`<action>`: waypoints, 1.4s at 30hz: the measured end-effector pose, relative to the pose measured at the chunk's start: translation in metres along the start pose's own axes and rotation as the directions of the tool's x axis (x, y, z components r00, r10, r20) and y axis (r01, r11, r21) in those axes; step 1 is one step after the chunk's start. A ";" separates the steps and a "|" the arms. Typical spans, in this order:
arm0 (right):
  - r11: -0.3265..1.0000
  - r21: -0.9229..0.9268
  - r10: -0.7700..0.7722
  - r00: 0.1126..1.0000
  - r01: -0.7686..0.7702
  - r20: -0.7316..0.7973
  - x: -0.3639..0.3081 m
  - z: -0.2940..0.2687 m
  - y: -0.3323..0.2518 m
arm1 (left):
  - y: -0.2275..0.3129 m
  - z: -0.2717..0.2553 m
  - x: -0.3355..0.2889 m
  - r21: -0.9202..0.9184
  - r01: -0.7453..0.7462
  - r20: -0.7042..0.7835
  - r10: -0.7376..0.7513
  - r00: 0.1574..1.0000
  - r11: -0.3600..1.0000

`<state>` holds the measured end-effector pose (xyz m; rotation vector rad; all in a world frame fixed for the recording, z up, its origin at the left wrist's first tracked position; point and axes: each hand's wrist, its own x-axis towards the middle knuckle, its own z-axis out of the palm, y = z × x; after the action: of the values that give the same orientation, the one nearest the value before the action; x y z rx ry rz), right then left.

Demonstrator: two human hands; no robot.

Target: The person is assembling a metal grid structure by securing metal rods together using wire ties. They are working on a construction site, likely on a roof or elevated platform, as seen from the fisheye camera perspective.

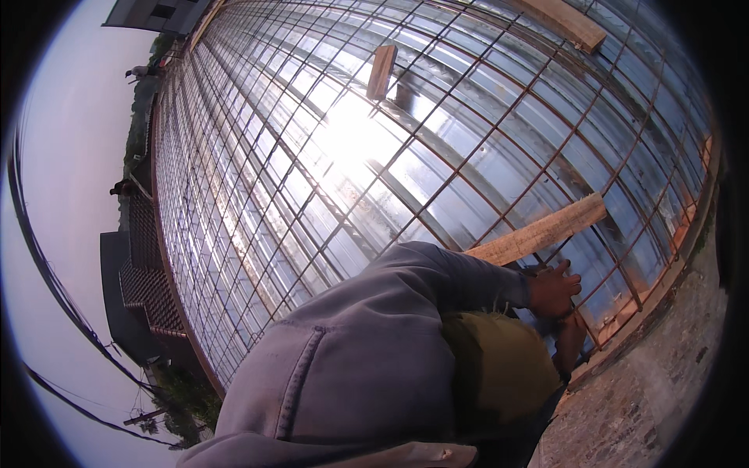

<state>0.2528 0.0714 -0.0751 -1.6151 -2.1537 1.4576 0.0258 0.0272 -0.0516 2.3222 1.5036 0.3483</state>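
Observation:
My left arm, in a grey sleeve (374, 335), reaches across to the right side of the view. There my left hand (552, 290) is low over the steel mesh (497, 126), its fingers bent and closed; whatever they hold is hidden. Just below it, my right hand (572, 339) shows only in part, close against the left one, and its fingers cannot be made out. A wooden plank (538, 232) slants across the mesh beside my left hand. Shiny ribbed metal sheeting (468, 191) lies under the bars.
A short wood block (381, 72) sits on the mesh farther off, and another timber (566, 23) lies at the upper right. Edge boards (624, 316) border a rough concrete strip (640, 382). Beyond the left edge are tiled roofs (152, 292) and overhead cables (58, 285). Sun glare whitens the middle.

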 end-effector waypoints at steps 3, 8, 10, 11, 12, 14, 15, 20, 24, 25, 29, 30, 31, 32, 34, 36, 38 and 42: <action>0.943 0.208 0.245 0.966 -0.258 0.088 -0.010 -0.010 -0.025 | 0.008 0.014 -0.002 0.017 0.025 -0.017 -0.025 1.000 1.000; 0.970 0.179 0.176 0.983 -0.163 -0.060 -0.033 0.005 -0.051 | 0.025 0.047 -0.015 0.076 0.099 -0.103 -0.091 0.991 0.992; 0.998 0.027 0.056 0.976 -0.051 -0.210 -0.026 -0.009 -0.011 | 0.029 0.030 0.007 0.194 0.049 -0.076 -0.034 0.997 0.980; 1.000 -0.008 -0.013 0.977 0.012 -0.214 -0.024 -0.008 0.008 | 0.030 0.022 0.006 0.251 0.040 -0.040 -0.031 0.999 0.967; 0.996 -0.037 -0.088 0.974 0.082 -0.210 -0.023 -0.009 0.017 | 0.024 0.016 0.010 0.194 -0.014 -0.015 0.018 1.000 0.981; 0.970 -0.097 -0.237 0.951 0.222 -0.196 -0.020 -0.017 0.032 | 0.013 0.008 0.022 0.077 -0.123 0.016 0.122 0.992 0.989; 0.960 -0.130 -0.267 0.950 0.247 -0.160 -0.021 -0.014 0.031 | 0.010 0.011 0.021 0.050 -0.138 0.071 0.134 0.988 0.989; 0.939 -0.236 -0.277 0.957 0.250 -0.088 -0.034 -0.005 0.006 | 0.003 0.024 0.030 -0.201 -0.218 0.101 0.241 0.965 0.955; 0.935 -0.333 -0.170 0.977 0.119 -0.128 -0.050 0.009 -0.003 | 0.013 0.034 0.023 -0.134 -0.169 0.040 0.176 0.984 0.976; 0.927 -0.362 -0.157 0.977 0.095 -0.147 -0.056 0.002 -0.012 | 0.026 0.023 0.036 -0.176 -0.127 0.082 0.143 0.986 0.976; 0.912 -0.409 -0.127 0.968 0.028 -0.217 -0.069 -0.007 -0.048 | 0.011 0.011 0.023 -0.508 -0.059 0.001 0.070 0.998 0.859; 0.918 -0.395 -0.117 0.975 0.032 -0.192 -0.067 -0.019 -0.047 | 0.009 0.002 0.023 -0.588 -0.045 -0.023 0.039 0.999 0.808; 0.888 -0.459 -0.118 0.982 0.036 -0.150 -0.060 -0.023 -0.053 | 0.001 0.006 0.017 -0.632 -0.015 -0.073 -0.040 0.997 0.775; 0.851 -0.520 -0.173 0.973 0.068 -0.156 -0.060 -0.035 -0.034 | 0.008 -0.002 0.024 -0.666 0.065 0.011 -0.077 0.997 0.743; 0.894 -0.422 -0.234 0.960 0.151 -0.153 -0.057 -0.038 -0.039 | 0.006 -0.004 0.017 -0.636 0.174 0.119 -0.128 0.985 0.752; 0.937 -0.333 -0.169 0.969 0.102 -0.182 -0.056 -0.039 -0.027 | 0.017 0.002 0.021 -0.594 0.188 0.141 -0.128 0.982 0.782; 0.968 -0.244 -0.115 0.969 0.061 -0.217 -0.066 -0.040 -0.027 | 0.032 0.003 0.024 -0.495 0.192 0.110 -0.158 0.981 0.847; 0.998 -0.063 -0.020 0.954 0.001 -0.301 -0.084 -0.019 -0.049 | 0.050 0.020 0.018 -0.406 0.139 -0.028 -0.165 0.986 0.903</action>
<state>0.2659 0.0183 0.0072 -1.7135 -2.0478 1.0662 0.0825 0.0212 -0.0489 1.8753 1.4664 0.6278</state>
